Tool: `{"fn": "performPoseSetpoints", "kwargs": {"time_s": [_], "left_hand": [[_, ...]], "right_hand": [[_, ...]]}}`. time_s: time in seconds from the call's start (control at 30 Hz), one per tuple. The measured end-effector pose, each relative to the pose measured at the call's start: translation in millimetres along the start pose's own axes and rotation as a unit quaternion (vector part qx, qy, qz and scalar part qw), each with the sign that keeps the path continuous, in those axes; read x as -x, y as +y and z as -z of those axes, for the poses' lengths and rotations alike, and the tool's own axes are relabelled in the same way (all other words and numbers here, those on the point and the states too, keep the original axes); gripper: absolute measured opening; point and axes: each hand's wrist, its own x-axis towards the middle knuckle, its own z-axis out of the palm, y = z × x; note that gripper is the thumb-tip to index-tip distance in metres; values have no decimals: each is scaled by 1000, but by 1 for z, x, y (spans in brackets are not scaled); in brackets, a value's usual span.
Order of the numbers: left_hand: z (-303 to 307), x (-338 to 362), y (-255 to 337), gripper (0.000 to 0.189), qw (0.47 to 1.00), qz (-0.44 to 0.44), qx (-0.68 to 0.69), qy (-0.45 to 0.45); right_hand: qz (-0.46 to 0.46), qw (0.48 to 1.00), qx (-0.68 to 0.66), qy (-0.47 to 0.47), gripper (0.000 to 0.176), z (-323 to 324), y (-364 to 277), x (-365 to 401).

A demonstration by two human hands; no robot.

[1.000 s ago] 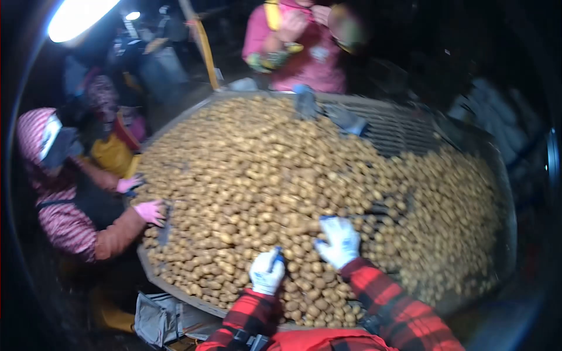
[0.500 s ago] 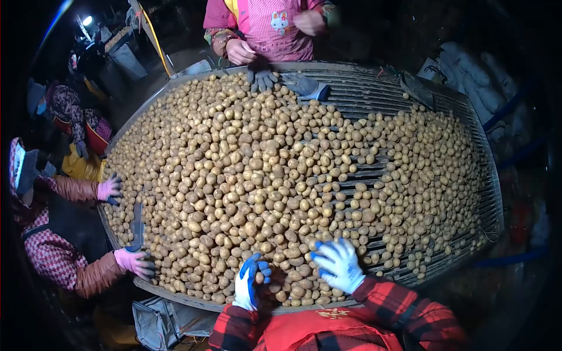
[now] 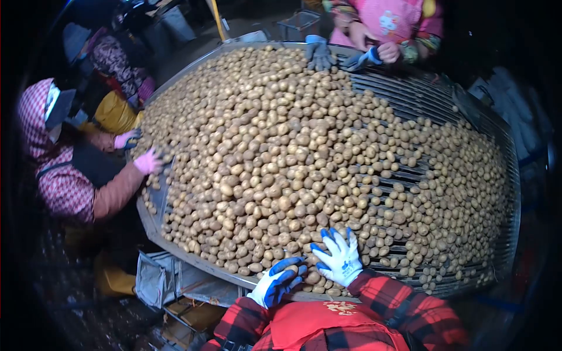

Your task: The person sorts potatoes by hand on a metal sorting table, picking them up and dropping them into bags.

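A big heap of small brown potatoes point(image 3: 275, 146) covers a round slatted metal sorting table point(image 3: 410, 96). Both my hands wear white gloves with blue palms and rest at the near edge of the heap. My left hand point(image 3: 277, 282) lies low by the rim, its fingers curled around a small potato. My right hand point(image 3: 339, 261) lies flat on the potatoes with its fingers spread and holds nothing. My red plaid sleeves show below.
A person in a checked jacket and pink gloves point(image 3: 146, 162) works at the table's left rim. Another person in a pink apron point(image 3: 386, 23) stands at the far side, near a grey glove point(image 3: 319, 51) lying on the potatoes. An open sack point(image 3: 157, 281) hangs below the near-left rim.
The view has swung and dipped. My left hand has dropped toward the near rim and turned over; my right hand stays spread on the potatoes.
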Motion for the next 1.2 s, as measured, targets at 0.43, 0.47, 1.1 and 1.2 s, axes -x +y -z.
{"fn": "performPoseSetpoints", "kwargs": {"time_s": [0.43,0.47,1.1,1.2], "left_hand": [[91,48,-55,50,965,-160,194,74],[79,46,-47,51,963,-165,192,89],[165,67,0,43,952,-169,220,-132],[242,102,28,41,862,-345,281,-242]], "right_hand": [[33,978,-28,204,54,32,-15,-82],[40,979,-15,199,53,41,-22,-106],[219,945,-242,10,47,18,-174,-106],[181,958,-219,29,45,13,-159,-102]]}}
